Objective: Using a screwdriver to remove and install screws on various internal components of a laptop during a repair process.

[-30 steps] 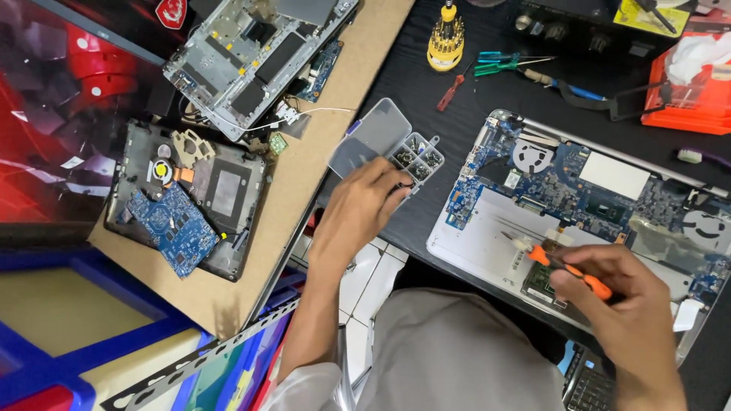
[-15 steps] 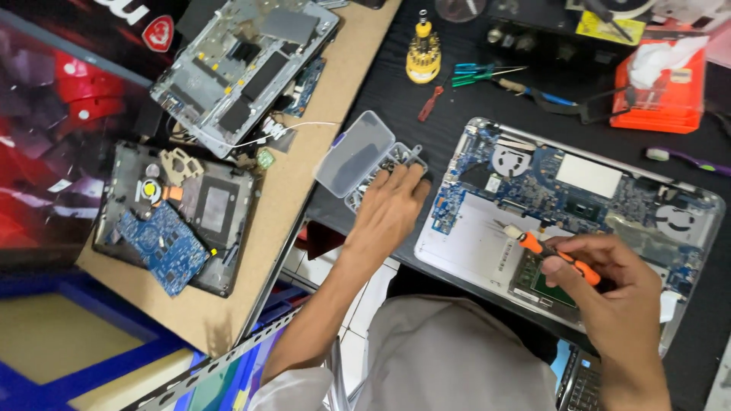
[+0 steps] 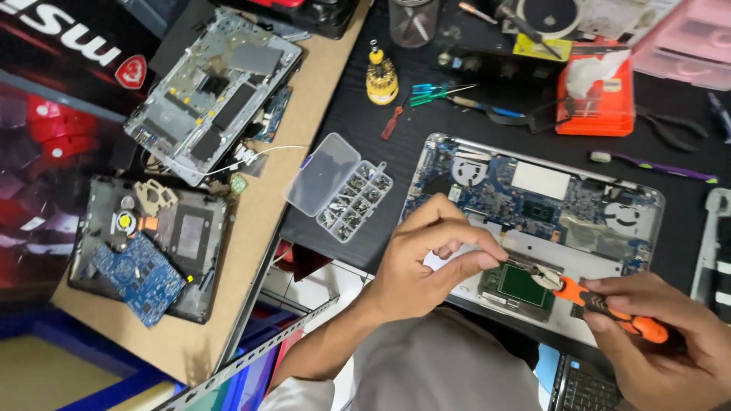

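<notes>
Over the opened laptop on dark worktop: L hand, fingers pinched at screwdriver tip, can't tell if holding anything; R hand closed on orange screwdriver. Open screw box sits left.

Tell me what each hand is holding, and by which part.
Right hand holds the orange-handled screwdriver by its handle. Left hand pinches something too small to identify.

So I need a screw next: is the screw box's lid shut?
No, the screw box lies open, its clear lid flipped back beside the compartments.
</notes>
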